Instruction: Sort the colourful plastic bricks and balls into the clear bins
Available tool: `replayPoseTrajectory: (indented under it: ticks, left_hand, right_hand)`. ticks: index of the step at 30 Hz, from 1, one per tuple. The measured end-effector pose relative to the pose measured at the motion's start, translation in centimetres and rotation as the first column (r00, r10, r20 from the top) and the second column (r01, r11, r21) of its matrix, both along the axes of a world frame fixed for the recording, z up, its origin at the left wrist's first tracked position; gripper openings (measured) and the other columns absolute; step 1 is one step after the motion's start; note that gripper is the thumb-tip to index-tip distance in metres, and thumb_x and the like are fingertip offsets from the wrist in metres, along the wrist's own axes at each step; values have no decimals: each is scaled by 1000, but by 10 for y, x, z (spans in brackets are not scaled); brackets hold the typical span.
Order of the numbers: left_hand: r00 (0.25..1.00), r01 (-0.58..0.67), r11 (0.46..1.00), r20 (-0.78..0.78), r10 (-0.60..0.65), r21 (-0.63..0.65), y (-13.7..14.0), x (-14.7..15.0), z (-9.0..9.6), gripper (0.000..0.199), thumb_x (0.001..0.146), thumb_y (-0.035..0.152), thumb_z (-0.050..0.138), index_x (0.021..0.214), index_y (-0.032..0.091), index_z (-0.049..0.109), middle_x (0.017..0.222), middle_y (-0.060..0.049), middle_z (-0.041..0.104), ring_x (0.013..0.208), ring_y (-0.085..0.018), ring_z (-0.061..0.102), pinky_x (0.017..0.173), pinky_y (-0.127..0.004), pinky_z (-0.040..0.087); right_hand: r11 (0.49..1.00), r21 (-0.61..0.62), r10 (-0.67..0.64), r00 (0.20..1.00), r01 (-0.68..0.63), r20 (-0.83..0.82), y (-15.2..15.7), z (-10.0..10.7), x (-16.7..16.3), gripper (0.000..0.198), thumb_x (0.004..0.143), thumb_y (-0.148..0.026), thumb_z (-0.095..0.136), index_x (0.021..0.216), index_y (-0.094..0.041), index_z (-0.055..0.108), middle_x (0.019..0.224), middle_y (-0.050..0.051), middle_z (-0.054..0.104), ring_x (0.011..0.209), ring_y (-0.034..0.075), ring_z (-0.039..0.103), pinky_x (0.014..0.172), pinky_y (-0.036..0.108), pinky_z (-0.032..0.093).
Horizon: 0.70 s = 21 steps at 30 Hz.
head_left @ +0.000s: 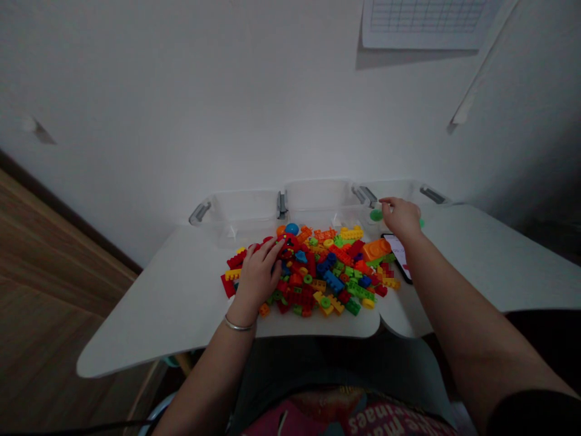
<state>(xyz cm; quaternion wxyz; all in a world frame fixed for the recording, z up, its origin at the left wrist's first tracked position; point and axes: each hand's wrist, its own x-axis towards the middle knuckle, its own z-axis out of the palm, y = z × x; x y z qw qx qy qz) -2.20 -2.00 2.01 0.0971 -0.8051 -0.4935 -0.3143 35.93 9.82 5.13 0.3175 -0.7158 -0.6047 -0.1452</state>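
My left hand (pixel 262 269) lies over the left side of a heap of toy building bricks (pixel 333 281), its fingers stretched and somewhat spread. Its fingertips touch a red piece with dark markings (pixel 287 246). At the right, my right hand (pixel 402 218) hangs over the right clear plastic bin (pixel 394 186), fingers pointing left and slightly apart, with nothing visible between them. Beside those fingers a round green piece (pixel 376 215) shows in the bin. Another bit of green shows to the right of the hand, partly covered by it.
A middle clear bin (pixel 318 191) and a left clear bin (pixel 245 203), with grey handles, stand along the wall. A phone (pixel 397 257) lies right of the heap, below my right forearm. The white tabletop (pixel 167 303) has a notch in its front edge.
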Motion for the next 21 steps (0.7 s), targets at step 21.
replayPoseTrajectory:
  ticks: [21]
  left_hand:
    - [1000,-5,1000,-12,6,11,2,8,5,48,92,21,43,140,21,45,141,-11,53,126,-25,52,111,-50,34]
  right_hand:
    - [865,453,356,901,-218,-247,-40,6,-51,35,87,-33,45,116,-18,57,113,12,63,106,25,57,97,45,43]
